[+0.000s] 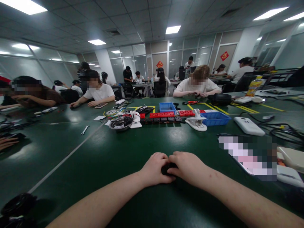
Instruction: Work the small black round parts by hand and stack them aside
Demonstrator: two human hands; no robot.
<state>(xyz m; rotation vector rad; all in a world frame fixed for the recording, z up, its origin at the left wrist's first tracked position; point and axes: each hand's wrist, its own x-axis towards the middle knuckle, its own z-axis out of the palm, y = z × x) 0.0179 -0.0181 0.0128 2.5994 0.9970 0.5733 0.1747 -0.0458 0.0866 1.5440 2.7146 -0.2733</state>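
The fingers of the left hand point(153, 169) and right hand point(188, 164) are curled closed around a small dark object point(165, 168), which sits between them, low over the green table point(114, 158). The hands cover most of it, so its shape cannot be told.

To the right of the fingers lies a flat, dark-edged slab point(247, 156), blurred out, with a white device point(249, 126) beyond it. Straight ahead, a row of things stands across the way to the table's far side: a red strip point(163, 114) between two white clips, the right clip point(196, 122) beside a blue tray point(216, 119), the left clip point(136, 120) beside a metal bowl point(118, 127) heaped with cables. Left of the bowl, ahead and left of the fingers, lies a wrench point(85, 129). Well to their left and nearer the wearer is a black item point(19, 204). Farthest out, across the table, a person in a white shirt point(196, 84) leans forward.
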